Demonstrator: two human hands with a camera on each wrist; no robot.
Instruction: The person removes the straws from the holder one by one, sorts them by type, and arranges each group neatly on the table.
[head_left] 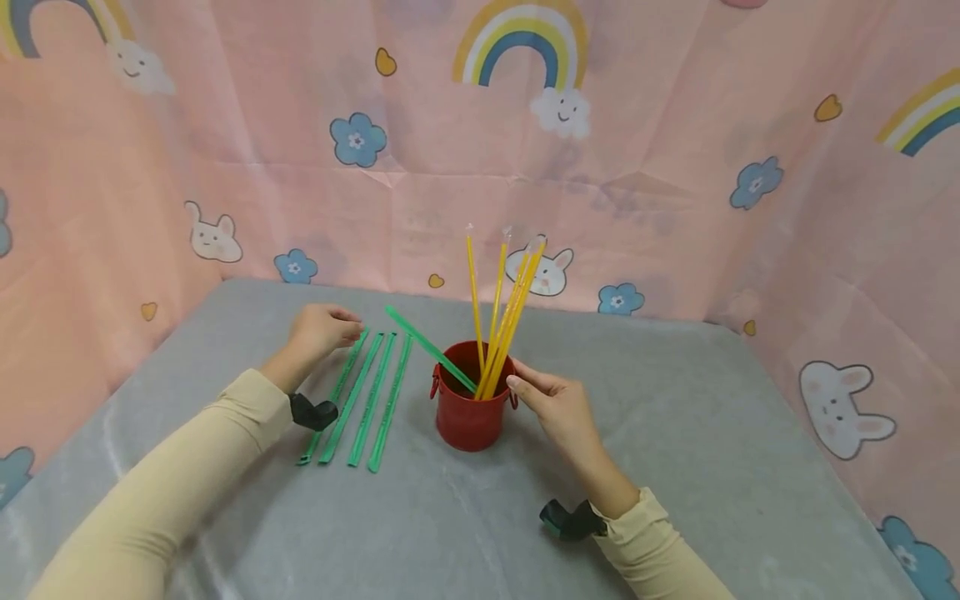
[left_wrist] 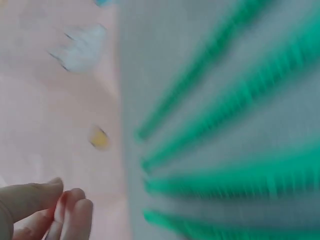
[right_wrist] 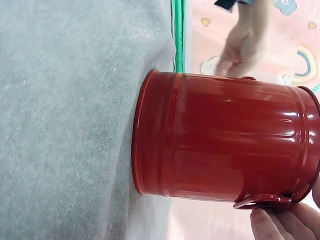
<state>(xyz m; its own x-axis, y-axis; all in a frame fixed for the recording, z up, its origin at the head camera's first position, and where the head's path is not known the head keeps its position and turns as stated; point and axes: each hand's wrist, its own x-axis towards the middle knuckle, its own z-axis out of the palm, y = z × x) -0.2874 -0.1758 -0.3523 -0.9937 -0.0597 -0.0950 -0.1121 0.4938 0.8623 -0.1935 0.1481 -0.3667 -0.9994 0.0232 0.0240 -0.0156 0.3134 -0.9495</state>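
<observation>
A red metal bucket (head_left: pixel 469 423) stands upright on the grey cloth, holding several yellow straws (head_left: pixel 510 321) in clear wrappers and one green wrapped straw (head_left: pixel 429 344) that leans left. My right hand (head_left: pixel 558 408) grips the bucket's right side at the rim and small handle; in the right wrist view, fingers lie by that handle. Several more green wrapped straws (head_left: pixel 367 400) lie side by side left of the bucket. Over the far end of the leftmost one is my left hand (head_left: pixel 322 329), thumb and fingers loosely bent, with nothing visible between them in the left wrist view.
Grey cloth (head_left: pixel 675 467) covers the table. A pink printed curtain (head_left: pixel 660 200) rises behind it and along both sides. A black strap (head_left: pixel 313 412) sits on the left wrist, another black strap (head_left: pixel 573 521) on the right.
</observation>
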